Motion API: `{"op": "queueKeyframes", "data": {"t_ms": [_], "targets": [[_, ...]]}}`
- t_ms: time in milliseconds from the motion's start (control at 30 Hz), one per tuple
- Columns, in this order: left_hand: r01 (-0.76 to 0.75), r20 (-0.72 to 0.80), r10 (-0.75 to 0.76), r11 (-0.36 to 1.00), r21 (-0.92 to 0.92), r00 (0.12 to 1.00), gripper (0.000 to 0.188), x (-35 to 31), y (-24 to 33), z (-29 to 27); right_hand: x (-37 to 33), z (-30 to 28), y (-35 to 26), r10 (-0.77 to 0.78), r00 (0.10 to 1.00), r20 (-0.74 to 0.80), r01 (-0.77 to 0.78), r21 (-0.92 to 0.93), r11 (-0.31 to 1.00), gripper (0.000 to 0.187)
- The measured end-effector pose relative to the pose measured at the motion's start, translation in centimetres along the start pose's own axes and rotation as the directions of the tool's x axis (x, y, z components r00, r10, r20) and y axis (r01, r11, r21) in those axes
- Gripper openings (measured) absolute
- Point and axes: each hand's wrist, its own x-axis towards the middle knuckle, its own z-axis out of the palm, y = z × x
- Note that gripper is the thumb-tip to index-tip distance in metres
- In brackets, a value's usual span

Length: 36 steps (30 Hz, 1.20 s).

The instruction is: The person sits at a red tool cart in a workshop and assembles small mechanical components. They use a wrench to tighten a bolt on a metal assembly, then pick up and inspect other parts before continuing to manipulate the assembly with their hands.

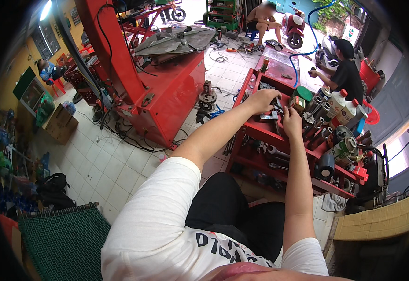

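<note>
As I am working over the red cart's (266, 135) near-left corner, my left hand (262, 101), the nearer, is pinching a small dark part (276, 102) at its right; my right hand (292, 123) is sitting beside it, grip hidden. I'm not making out the part's long axis or pointing direction.

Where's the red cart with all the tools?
In the head view, the red tool cart stands right of centre, just beyond the person's black trousers, with the left hand and right hand over its top.
</note>
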Motion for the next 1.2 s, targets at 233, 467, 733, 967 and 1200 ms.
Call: {"op": "queueKeyframes", "data": {"t_ms": [233,467,733,967,1200], "targets": [[-0.001,-0.004,0.001,1.0,-0.005,1.0,0.042,0.0,-0.2,0.1,0.0,-0.1,-0.2,0.01,1.0,0.012,-0.01,0.007,1.0,0.046],[-0.001,0.001,0.001,1.0,0.021,1.0,0.04,-0.1,-0.5,0.3,0.0,0.0,-0.3,0.028,0.999,0.025,-0.028,0.02,0.999,0.046],[0.008,0.018,-0.008,1.0,0.028,1.0,0.042,0.0,-0.1,0.1,-0.1,-0.2,-0.3,-0.003,0.999,0.043,0.003,0.005,1.0,0.046],[0.005,-0.004,-0.005,1.0,-0.017,1.0,0.04,0.0,0.0,0.1,-0.4,0.0,-0.7,-0.03,0.995,-0.097,0.039,0.086,0.996,0.035],[0.027,0.008,-0.027,0.999,-0.021,1.0,0.04,-0.1,-0.1,0.2,-0.6,-0.4,-0.6,-0.077,0.996,-0.034,0.08,0.089,0.993,0.032]]}}
